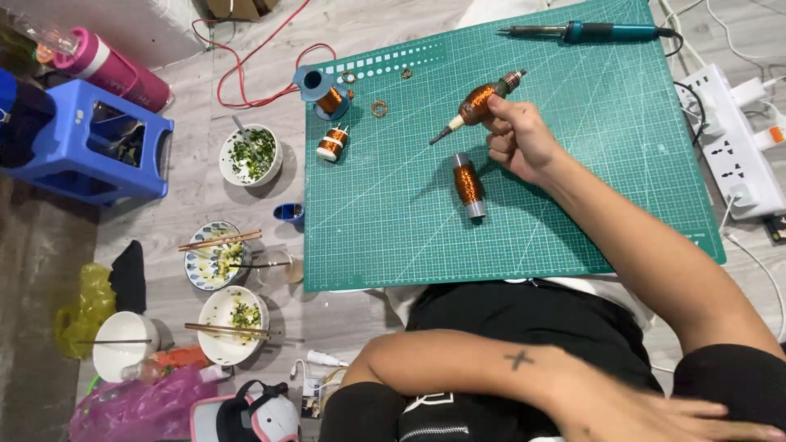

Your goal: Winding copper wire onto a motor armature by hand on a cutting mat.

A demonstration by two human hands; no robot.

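Two coils wound in copper wire are out: one is pinched at its middle in the right hand, fingers closed, and held tilted just above the green mat. The other lies on the mat just below it. The left hand, blurred, lies flat and open across the lap, holding nothing. By the look of it, the raised coil is being checked.

The mat lies on a grey floor. A soldering iron rests on its far edge and wire spools at its left corner, with a power strip to the right. Food bowls and a blue stool stand to the left.
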